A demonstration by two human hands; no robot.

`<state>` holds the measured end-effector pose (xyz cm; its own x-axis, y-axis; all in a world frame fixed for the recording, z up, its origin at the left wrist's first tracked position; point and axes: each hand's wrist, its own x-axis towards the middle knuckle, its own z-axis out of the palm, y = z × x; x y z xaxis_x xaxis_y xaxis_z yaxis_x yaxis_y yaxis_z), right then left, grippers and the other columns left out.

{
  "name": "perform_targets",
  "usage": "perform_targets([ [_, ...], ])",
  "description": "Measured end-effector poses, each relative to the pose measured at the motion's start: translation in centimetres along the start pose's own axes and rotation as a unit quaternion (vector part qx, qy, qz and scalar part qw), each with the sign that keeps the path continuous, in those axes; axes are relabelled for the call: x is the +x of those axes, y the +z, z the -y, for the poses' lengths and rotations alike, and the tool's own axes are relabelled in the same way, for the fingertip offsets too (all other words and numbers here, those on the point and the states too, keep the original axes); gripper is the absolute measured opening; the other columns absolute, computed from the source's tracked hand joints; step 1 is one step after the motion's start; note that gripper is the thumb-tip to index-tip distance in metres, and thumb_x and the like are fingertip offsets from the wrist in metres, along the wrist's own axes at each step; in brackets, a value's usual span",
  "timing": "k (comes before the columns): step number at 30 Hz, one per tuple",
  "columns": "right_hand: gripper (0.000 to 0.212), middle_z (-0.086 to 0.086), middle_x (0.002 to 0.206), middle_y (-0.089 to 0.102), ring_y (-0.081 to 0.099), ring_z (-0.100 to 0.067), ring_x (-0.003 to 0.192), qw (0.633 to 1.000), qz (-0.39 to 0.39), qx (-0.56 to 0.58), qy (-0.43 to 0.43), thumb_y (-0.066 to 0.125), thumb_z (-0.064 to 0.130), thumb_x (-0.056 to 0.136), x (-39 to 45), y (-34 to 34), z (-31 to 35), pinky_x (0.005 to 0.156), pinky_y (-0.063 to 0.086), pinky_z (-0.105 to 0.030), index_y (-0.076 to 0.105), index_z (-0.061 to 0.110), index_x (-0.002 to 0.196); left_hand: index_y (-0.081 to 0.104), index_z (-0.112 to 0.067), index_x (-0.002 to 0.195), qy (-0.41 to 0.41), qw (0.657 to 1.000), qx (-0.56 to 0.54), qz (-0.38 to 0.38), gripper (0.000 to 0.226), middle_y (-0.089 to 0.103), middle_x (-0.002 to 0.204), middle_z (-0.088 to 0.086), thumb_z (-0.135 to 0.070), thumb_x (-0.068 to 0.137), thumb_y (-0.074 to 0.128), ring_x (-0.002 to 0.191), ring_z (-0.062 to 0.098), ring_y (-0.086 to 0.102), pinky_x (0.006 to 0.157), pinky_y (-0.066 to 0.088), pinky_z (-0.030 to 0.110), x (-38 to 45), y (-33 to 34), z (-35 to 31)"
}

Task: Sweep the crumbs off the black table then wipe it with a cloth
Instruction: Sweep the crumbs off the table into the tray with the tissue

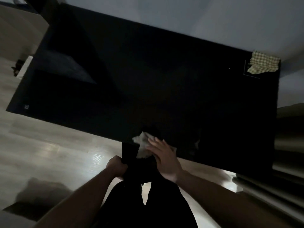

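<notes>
The black table (164, 79) fills the middle of the view, its near edge running in front of me. My right hand (162, 157) lies on a crumpled whitish wad (141, 146) of paper or cloth at that near edge, fingers stretched over it. Just below the edge, my left hand (116, 167) is fisted around a dark object (130, 153) held against the table side; what it is cannot be made out in the dim light. A yellow checked cloth (263, 64) lies bunched on the far right corner. A tiny white speck (229, 68) sits near it.
Pale wooden floor (49, 145) spreads to the left and under me. A light wall (213, 18) runs behind the table. A dark low shape (21, 209) sits on the floor at lower left. My dark trouser legs (148, 203) stand close to the table.
</notes>
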<state>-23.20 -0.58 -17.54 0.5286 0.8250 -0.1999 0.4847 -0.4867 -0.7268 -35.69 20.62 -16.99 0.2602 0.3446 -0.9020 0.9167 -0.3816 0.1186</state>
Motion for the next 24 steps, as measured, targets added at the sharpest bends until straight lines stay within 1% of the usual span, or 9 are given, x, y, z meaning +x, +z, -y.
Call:
perform_targets([
  [3, 0.041, 0.028, 0.156, 0.036, 0.026, 0.009, 0.149, 0.998, 0.009, 0.064, 0.013, 0.051, 0.009, 0.102, -2.4, 1.1, 2.4, 0.125, 0.019, -0.024, 0.063, 0.027, 0.137, 0.055, -0.016, 0.059, 0.005, 1.0, 0.019, 0.002, 0.026, 0.059, 0.065, 0.003, -0.021, 0.083, 0.063, 0.095, 0.034, 0.073, 0.068, 0.047, 0.029, -0.2, 0.2, 0.1],
  [5, 0.039, 0.03, 0.152, 0.043, 0.038, 0.011, 0.142, 0.993, -0.016, 0.105, 0.048, 0.056, 0.006, 0.101, -4.2, 1.4, 3.3, 0.119, 0.033, -0.022, 0.067, 0.027, 0.132, 0.053, -0.018, 0.057, 0.009, 0.999, 0.034, -0.001, 0.03, 0.054, 0.06, -0.001, -0.025, 0.085, 0.063, 0.092, 0.032, 0.072, 0.068, 0.045, 0.028, -0.3, 0.2, 0.2],
  [7, 0.042, 0.025, 0.151, 0.049, 0.046, 0.004, 0.14, 0.987, -0.061, 0.128, 0.076, 0.059, 0.003, 0.099, -5.8, 1.1, 3.5, 0.116, 0.041, -0.027, 0.067, 0.027, 0.132, 0.054, -0.02, 0.059, 0.017, 0.999, 0.037, 0.0, 0.028, 0.056, 0.063, -0.001, -0.024, 0.085, 0.062, 0.091, 0.031, 0.071, 0.069, 0.045, 0.028, -0.5, 0.2, 0.4],
  [11, 0.046, 0.021, 0.149, 0.054, 0.046, 0.002, 0.141, 0.968, -0.147, 0.148, 0.139, 0.055, -0.001, 0.1, -6.8, -1.4, 3.4, 0.116, 0.042, -0.03, 0.064, 0.03, 0.133, 0.066, -0.012, 0.076, 0.031, 0.999, 0.023, -0.001, 0.015, 0.066, 0.075, 0.004, -0.022, 0.086, 0.06, 0.093, 0.029, 0.073, 0.069, 0.049, 0.03, -0.4, 0.0, 0.8],
  [13, 0.048, 0.022, 0.145, 0.056, 0.048, 0.006, 0.137, 0.955, -0.204, 0.152, 0.152, 0.053, -0.003, 0.101, -6.4, -3.5, 2.8, 0.113, 0.041, -0.022, 0.063, 0.032, 0.131, 0.074, -0.007, 0.087, 0.031, 0.999, 0.018, -0.003, 0.02, 0.075, 0.085, 0.01, -0.021, 0.085, 0.059, 0.092, 0.029, 0.074, 0.073, 0.057, 0.033, -0.4, 0.1, 1.1],
  [15, 0.045, 0.032, 0.141, 0.053, 0.047, 0.01, 0.135, 0.942, -0.254, 0.128, 0.176, 0.053, 0.0, 0.102, -5.8, -5.7, 1.3, 0.11, 0.038, -0.014, 0.063, 0.032, 0.132, 0.076, -0.005, 0.093, 0.031, 0.999, 0.019, -0.002, 0.024, 0.078, 0.091, 0.015, -0.018, 0.084, 0.059, 0.09, 0.03, 0.075, 0.076, 0.059, 0.033, -0.4, 0.2, 1.4],
  [19, 0.036, 0.011, 0.151, 0.053, 0.044, 0.001, 0.139, 0.915, -0.309, 0.095, 0.239, 0.049, 0.016, 0.106, -4.6, -10.7, -2.6, 0.116, 0.037, -0.023, 0.06, 0.025, 0.14, 0.073, -0.008, 0.083, 0.029, 0.999, 0.037, -0.003, 0.016, 0.075, 0.084, 0.012, -0.017, 0.085, 0.061, 0.089, 0.029, 0.075, 0.065, 0.049, 0.027, -0.5, 1.0, 1.5],
  [21, 0.037, 0.012, 0.153, 0.05, 0.045, 0.002, 0.137, 0.908, -0.319, 0.089, 0.258, 0.047, 0.021, 0.107, -4.1, -13.0, -5.1, 0.115, 0.039, -0.022, 0.057, 0.028, 0.142, 0.063, -0.015, 0.066, 0.026, 0.998, 0.054, -0.007, 0.018, 0.068, 0.071, 0.006, -0.018, 0.084, 0.061, 0.089, 0.03, 0.075, 0.064, 0.048, 0.028, -0.6, 1.5, 1.3],
  [24, 0.042, 0.011, 0.154, 0.049, 0.048, -0.009, 0.14, 0.904, -0.329, 0.064, 0.265, 0.048, 0.02, 0.105, -3.2, -15.8, -9.5, 0.117, 0.042, -0.038, 0.053, 0.031, 0.146, 0.056, -0.018, 0.059, 0.01, 0.998, 0.068, -0.013, 0.025, 0.061, 0.06, 0.0, -0.017, 0.083, 0.06, 0.084, 0.028, 0.074, 0.061, 0.047, 0.026, -0.9, 2.3, 0.9],
])
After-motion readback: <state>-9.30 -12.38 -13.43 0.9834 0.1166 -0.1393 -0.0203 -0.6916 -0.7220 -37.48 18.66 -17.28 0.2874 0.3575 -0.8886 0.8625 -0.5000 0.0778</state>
